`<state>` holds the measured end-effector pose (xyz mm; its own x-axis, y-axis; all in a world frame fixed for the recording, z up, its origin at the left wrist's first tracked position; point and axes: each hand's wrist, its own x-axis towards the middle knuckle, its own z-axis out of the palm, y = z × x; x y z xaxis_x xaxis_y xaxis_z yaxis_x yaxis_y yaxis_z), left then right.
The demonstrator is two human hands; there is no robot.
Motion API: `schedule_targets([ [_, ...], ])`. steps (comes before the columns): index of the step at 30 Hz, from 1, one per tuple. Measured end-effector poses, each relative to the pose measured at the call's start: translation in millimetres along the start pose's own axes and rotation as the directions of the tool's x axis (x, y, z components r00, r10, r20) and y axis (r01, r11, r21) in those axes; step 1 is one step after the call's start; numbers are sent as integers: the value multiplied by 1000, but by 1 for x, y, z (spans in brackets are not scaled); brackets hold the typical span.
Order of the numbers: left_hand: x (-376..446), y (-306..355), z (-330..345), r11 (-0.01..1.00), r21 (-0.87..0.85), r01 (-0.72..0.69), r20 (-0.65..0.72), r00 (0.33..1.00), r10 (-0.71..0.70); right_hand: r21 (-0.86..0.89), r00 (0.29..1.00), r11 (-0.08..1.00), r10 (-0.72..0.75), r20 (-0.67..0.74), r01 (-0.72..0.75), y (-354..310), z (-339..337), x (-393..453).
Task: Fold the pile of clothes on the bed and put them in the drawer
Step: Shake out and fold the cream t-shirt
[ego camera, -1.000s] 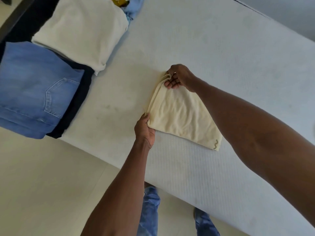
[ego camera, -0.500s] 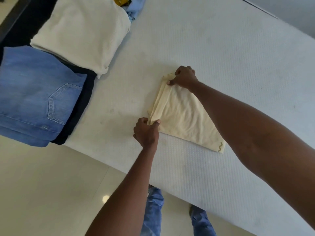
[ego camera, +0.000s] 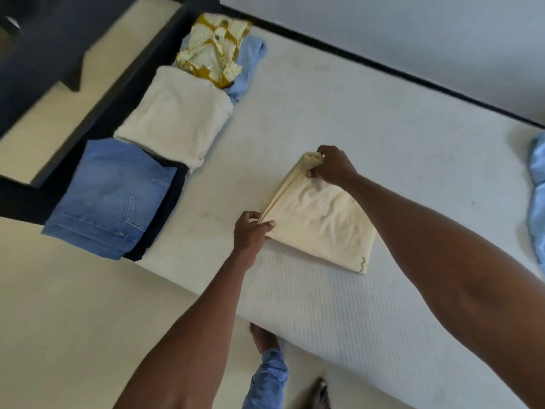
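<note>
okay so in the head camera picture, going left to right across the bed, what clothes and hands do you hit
Folded blue jeans → folded cream garment → left hand → pale yellow cloth, gripped at its far corner by the right hand → light blue garment at the right edge.

Blue garment (ego camera: 537, 202) cut by right edge — dark furniture (ego camera: 44, 54) blurred.

At frame centre the cream garment (ego camera: 321, 219) is soft, matt knit cloth, lightly creased. The bed (ego camera: 383, 119) under it shows a white, matt, finely ribbed fabric surface. At the left, the folded jeans (ego camera: 112, 196) are coarse faded blue denim with stitched seams, and the bed frame (ego camera: 103, 113) beside them looks dark and smooth.
</note>
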<state>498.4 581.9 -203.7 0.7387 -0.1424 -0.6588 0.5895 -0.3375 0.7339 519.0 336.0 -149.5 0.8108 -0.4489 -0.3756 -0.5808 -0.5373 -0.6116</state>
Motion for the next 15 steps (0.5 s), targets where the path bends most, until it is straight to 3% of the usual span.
schedule_targets([
  [6, -92, 76, -26, 929, 273, -250, 75, 968, 238, -1, 998, 999, -52, -32, 52, -22, -88, -113],
  [10, -161, 133, -53, 733, 539, -415, 195, 908, 370, -176, 995, 979, -101, 14, 102, -47, -122, -195],
  [15, -224, 195, -82, 461, 751, -473, 287, 862, 418, -354, 989, 923, -138, 57, 149, -83, -130, -280],
])
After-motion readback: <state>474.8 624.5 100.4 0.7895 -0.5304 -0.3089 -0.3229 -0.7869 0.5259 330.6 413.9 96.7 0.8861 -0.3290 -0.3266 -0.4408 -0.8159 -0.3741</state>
